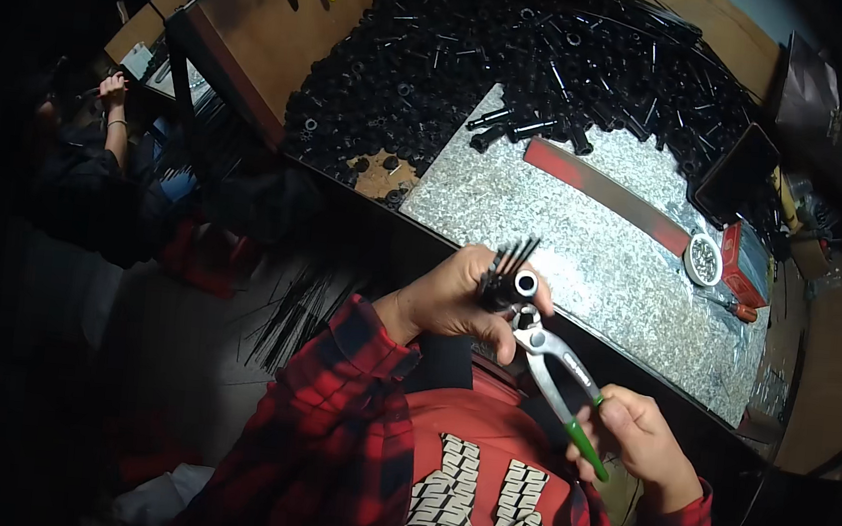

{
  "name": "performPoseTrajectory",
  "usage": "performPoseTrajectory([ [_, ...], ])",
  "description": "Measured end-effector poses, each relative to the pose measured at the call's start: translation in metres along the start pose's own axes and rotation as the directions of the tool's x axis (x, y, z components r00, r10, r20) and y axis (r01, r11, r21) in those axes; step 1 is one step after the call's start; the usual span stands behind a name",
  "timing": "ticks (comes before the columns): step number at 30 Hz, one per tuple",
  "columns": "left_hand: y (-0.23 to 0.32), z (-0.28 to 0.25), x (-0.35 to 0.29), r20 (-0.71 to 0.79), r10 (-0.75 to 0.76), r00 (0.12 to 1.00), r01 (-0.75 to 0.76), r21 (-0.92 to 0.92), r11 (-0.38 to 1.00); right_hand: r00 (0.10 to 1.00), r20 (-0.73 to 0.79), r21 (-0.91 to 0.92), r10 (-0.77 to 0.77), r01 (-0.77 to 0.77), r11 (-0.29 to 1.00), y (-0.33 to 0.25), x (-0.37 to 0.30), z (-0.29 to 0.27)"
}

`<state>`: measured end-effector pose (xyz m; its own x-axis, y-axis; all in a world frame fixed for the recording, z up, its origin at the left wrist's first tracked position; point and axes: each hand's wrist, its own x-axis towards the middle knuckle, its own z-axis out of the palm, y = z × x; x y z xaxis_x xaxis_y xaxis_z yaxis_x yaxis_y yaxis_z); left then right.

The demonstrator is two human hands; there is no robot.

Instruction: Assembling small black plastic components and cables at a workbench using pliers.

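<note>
My left hand (443, 293) is closed around a black cylindrical part (499, 286) with several thin dark prongs pointing up and a pale ring at its end. In my right hand (644, 438) are end-cutting pincers (543, 362) with silver jaws and green grips. Their jaws meet the part just below the ring, close to my left thumb. Both hands are in front of my body, at the near edge of the worktop. I cannot make out exactly what lies between the jaws.
Behind the speckled board (584, 232) rises a large heap of black parts (428, 73). A red-and-brown flat bar (607, 197) lies across the board. To the right stand a white bowl of small pieces (705, 261) and a red box (744, 266). Another person's hand (114, 90) shows far left.
</note>
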<state>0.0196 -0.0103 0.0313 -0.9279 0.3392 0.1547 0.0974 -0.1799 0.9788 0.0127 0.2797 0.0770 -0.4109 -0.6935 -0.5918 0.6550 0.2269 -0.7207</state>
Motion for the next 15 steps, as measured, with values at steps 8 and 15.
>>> performPoseTrajectory([
  [8,-0.001,-0.002,0.004,-0.013,0.123,0.992,-0.123,-0.017,0.992,0.686,0.139,-0.919,-0.714,0.358,0.166,-0.002,0.006,0.005],
  [15,0.003,-0.008,0.006,0.067,0.148,0.987,-0.149,0.021,0.989,0.997,-0.016,-0.242,-0.079,0.073,0.967,0.002,0.010,-0.016],
])
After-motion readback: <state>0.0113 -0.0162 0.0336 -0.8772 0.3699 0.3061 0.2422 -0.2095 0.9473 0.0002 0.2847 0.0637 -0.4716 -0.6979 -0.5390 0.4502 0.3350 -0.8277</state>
